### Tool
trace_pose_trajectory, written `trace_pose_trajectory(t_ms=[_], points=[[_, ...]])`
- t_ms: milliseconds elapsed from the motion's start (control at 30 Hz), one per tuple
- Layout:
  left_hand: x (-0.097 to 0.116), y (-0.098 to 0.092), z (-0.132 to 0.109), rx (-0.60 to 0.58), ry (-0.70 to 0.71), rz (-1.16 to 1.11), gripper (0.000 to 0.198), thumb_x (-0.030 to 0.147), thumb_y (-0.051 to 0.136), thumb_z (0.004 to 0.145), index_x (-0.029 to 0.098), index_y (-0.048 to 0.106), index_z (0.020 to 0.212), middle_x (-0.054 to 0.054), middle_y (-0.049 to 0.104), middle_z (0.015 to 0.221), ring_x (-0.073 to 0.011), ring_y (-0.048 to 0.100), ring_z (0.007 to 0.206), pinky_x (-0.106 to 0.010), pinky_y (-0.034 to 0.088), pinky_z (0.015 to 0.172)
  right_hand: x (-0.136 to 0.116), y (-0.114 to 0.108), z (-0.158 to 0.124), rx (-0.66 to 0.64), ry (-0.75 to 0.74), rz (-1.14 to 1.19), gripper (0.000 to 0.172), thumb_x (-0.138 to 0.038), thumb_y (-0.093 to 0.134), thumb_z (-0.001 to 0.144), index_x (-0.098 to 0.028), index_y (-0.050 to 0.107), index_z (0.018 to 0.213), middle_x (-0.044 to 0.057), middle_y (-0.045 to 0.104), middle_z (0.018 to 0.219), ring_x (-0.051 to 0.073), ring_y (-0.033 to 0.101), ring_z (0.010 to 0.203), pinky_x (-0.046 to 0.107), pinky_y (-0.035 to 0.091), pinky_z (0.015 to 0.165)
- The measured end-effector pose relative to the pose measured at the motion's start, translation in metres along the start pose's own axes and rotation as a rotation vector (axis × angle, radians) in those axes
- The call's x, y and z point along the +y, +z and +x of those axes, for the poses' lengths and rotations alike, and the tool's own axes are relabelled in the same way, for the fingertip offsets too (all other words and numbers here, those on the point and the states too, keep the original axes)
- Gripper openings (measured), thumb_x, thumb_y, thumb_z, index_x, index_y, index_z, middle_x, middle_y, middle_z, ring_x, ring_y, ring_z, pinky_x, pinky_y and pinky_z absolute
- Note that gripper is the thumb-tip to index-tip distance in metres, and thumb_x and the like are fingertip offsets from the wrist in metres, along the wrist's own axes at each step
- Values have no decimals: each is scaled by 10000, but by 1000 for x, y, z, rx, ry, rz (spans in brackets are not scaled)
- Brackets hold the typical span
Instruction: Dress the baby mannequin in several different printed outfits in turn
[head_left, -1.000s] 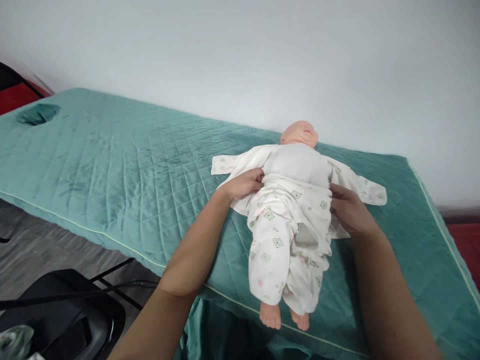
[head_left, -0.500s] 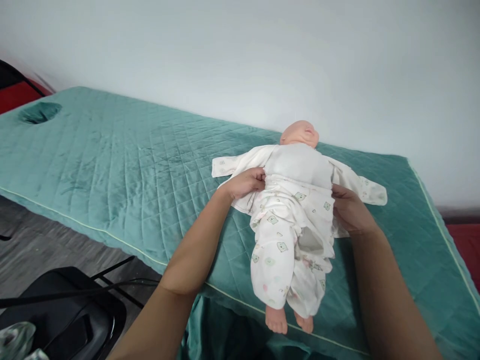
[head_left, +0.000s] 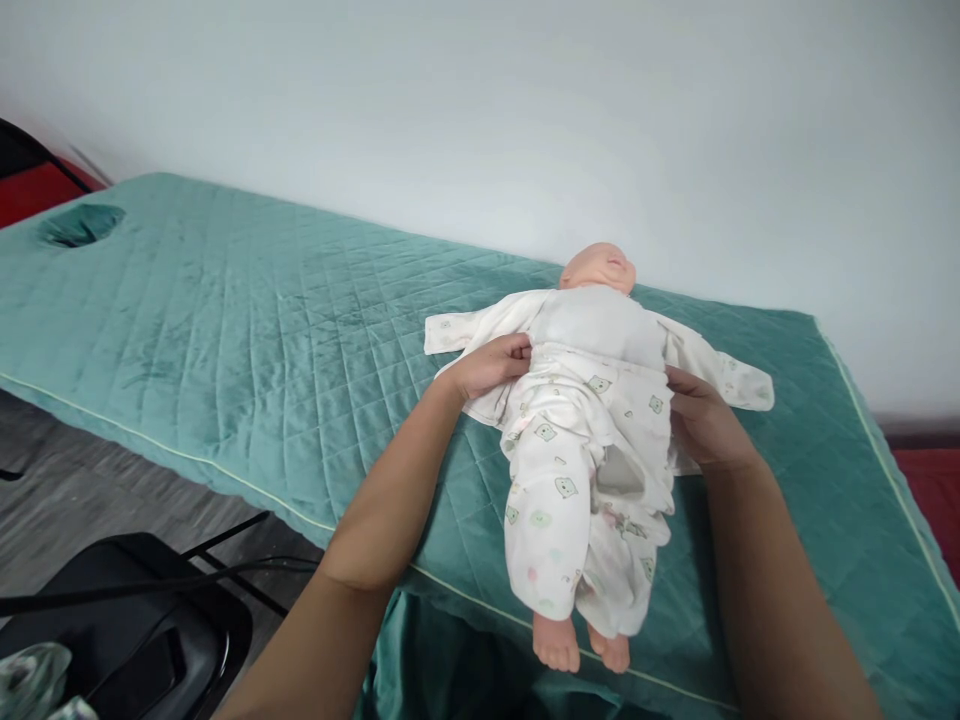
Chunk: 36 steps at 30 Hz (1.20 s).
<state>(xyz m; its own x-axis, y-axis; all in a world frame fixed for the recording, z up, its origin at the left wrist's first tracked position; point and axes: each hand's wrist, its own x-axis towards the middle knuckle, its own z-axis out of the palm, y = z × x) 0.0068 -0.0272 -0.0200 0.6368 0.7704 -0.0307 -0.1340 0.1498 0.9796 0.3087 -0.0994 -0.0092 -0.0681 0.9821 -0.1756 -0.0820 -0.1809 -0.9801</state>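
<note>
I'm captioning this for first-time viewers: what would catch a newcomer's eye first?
First, the baby doll lying on its back right of centre on the green quilted cover, its bare feet at the near edge. Next, the left hand and right hand at either side of the waistband of its patterned white trousers. A dark opening stands out at far left.

Clothed doll (head_left: 581, 410) on green quilted bed (head_left: 300, 330)

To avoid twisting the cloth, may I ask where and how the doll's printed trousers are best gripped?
Probably best by the waistband of the printed trousers, the left hand and right hand each from its own side: the doll lies on its back, feet toward the camera, with the waistband crosswise.
</note>
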Motion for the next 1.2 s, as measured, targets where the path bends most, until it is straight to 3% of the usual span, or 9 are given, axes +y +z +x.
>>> trace_pose_trajectory(t_ms=[533, 700, 933, 1067, 1200], points=[[7, 1, -1, -51, 79, 304, 215, 236, 654, 823, 165, 688, 1023, -37, 723, 948, -168, 646, 861, -299, 509, 790, 3, -5, 1, -18, -12, 9, 372, -183, 740, 656, -328, 774, 998, -18, 777, 1076, 276, 708, 1039, 339, 568, 687], [6, -3, -1, -13, 68, 427, 218, 230, 574, 820, 163, 691, 991, -7, 689, 880, -148, 600, 785, -276, 473, 713, 6, -10, 4, -37, 16, -64, 374, -232, 737, 672, -341, 766, 1028, 3, 780, 1021, 271, 715, 880, 378, 562, 682], [10, -3, -4, 13, 52, 506, 190, 246, 557, 780, 164, 679, 899, -9, 683, 853, -172, 603, 807, -308, 498, 766, -2, -2, 1, 1, 22, -143, 175, -301, 746, 659, -285, 736, 832, 10, 749, 841, 225, 642, 704, 344, 485, 607], [13, -6, -6, 72, 9, 604, 114, 249, 569, 735, 174, 635, 791, -14, 667, 805, -187, 601, 781, -311, 499, 717, -2, -5, 2, 32, 57, -177, 212, -301, 755, 626, -276, 724, 834, -8, 703, 739, 190, 572, 632, 315, 427, 576], [12, -10, -6, 59, -15, 625, 83, 224, 571, 691, 178, 590, 758, -7, 650, 789, -180, 596, 764, -304, 483, 689, -3, -6, 2, 37, 63, -184, 205, -302, 753, 617, -267, 708, 814, -15, 658, 705, 175, 542, 625, 305, 416, 591]])
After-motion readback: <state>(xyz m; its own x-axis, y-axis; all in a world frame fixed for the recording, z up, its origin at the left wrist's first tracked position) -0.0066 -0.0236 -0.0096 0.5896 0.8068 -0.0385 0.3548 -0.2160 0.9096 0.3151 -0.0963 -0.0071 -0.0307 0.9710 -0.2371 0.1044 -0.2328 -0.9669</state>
